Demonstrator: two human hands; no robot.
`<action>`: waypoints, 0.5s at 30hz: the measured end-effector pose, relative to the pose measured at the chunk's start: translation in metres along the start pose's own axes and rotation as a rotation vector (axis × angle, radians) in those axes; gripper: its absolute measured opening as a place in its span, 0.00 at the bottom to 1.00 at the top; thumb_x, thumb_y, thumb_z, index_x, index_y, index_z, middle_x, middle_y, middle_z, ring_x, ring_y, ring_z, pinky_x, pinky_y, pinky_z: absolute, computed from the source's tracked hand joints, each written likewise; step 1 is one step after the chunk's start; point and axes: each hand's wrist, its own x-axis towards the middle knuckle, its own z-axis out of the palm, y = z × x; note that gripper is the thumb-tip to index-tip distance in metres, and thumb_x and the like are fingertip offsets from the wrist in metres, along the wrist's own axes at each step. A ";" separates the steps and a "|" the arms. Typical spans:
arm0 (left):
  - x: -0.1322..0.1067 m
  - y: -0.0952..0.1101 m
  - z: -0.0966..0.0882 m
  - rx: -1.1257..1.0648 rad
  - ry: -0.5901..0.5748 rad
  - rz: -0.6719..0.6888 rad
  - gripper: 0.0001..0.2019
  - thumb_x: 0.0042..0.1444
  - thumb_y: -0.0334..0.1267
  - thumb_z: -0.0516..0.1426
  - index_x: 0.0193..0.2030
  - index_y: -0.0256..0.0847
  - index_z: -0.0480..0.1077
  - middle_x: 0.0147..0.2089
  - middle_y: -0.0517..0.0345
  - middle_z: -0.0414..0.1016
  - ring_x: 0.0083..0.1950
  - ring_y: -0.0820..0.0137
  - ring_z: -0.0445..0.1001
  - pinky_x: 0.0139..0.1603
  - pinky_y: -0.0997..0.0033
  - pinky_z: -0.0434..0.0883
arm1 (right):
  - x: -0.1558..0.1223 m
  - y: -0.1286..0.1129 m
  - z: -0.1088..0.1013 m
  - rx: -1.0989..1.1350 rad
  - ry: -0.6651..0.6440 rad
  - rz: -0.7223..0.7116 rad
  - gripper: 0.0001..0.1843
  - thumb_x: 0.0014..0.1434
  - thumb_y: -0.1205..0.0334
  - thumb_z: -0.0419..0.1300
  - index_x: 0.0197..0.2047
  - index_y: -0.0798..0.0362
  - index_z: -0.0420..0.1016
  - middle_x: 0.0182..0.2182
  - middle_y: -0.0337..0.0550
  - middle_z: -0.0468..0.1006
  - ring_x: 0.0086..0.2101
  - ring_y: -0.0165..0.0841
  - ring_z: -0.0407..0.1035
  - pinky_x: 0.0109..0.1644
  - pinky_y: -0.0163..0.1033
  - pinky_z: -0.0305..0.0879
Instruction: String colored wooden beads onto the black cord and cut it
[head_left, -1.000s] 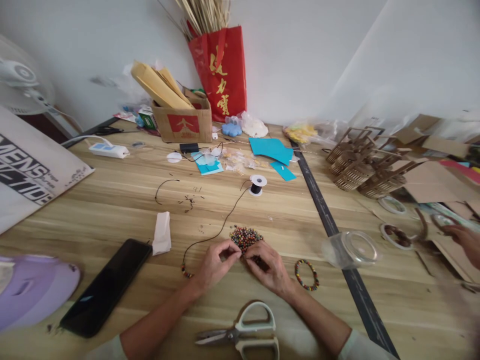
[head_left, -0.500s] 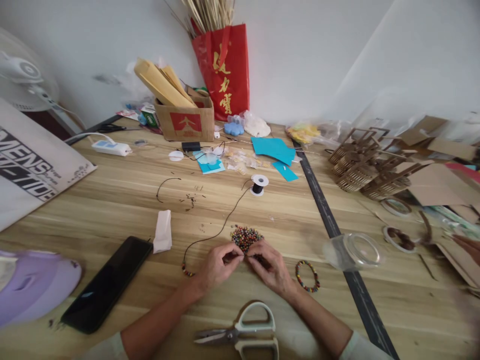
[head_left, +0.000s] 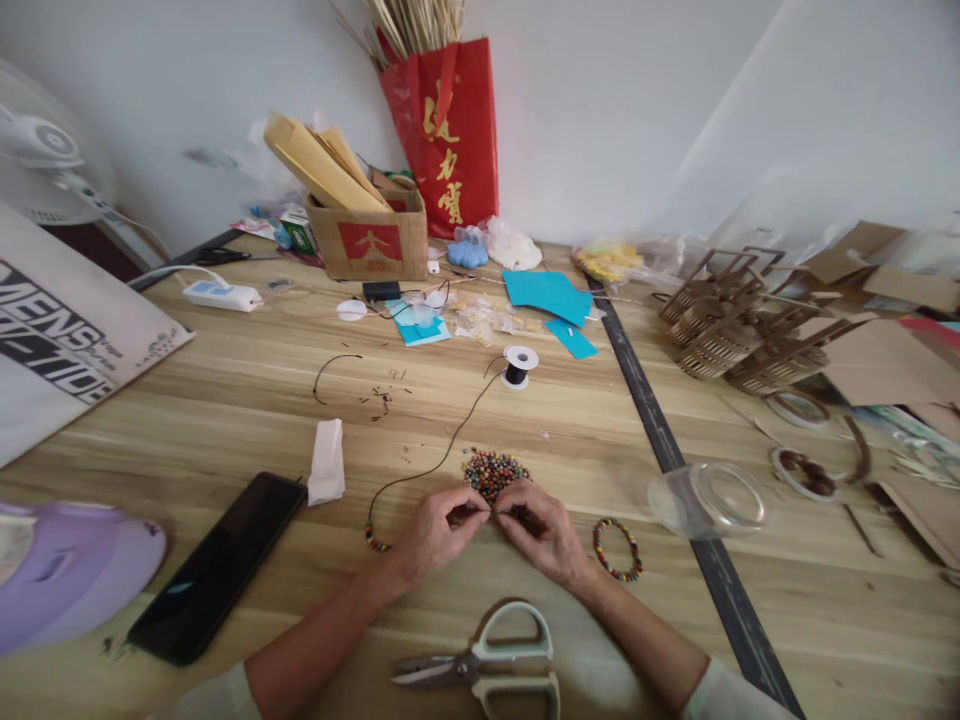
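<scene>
My left hand [head_left: 439, 528] and my right hand [head_left: 541, 532] meet fingertip to fingertip just below a small pile of coloured beads [head_left: 493, 470]. Both pinch the thin black cord [head_left: 442, 458] where it ends between them. The cord runs from a white spool [head_left: 517, 365], loops left and carries a few threaded beads [head_left: 375, 541] near my left wrist. A finished bead bracelet [head_left: 615, 549] lies right of my right hand. Whether a bead sits between my right fingers is too small to tell.
White-handled scissors [head_left: 487, 670] lie at the near edge, a black phone [head_left: 216, 570] and a folded tissue [head_left: 327, 460] to the left. A clear jar [head_left: 706, 500] lies on its side at right. A cardboard box [head_left: 369, 240], red bag [head_left: 444, 130] and wooden frames [head_left: 739, 325] stand behind.
My fingertips have drawn closer together on the cord. Another person's hand at the far right edge has withdrawn out of view.
</scene>
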 end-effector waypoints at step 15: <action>0.000 0.000 0.000 0.013 -0.008 0.020 0.05 0.53 0.30 0.56 0.30 0.37 0.74 0.30 0.56 0.77 0.32 0.71 0.73 0.37 0.75 0.69 | 0.001 -0.002 -0.001 0.014 -0.038 -0.005 0.04 0.64 0.66 0.57 0.39 0.53 0.73 0.33 0.46 0.76 0.35 0.34 0.70 0.40 0.38 0.67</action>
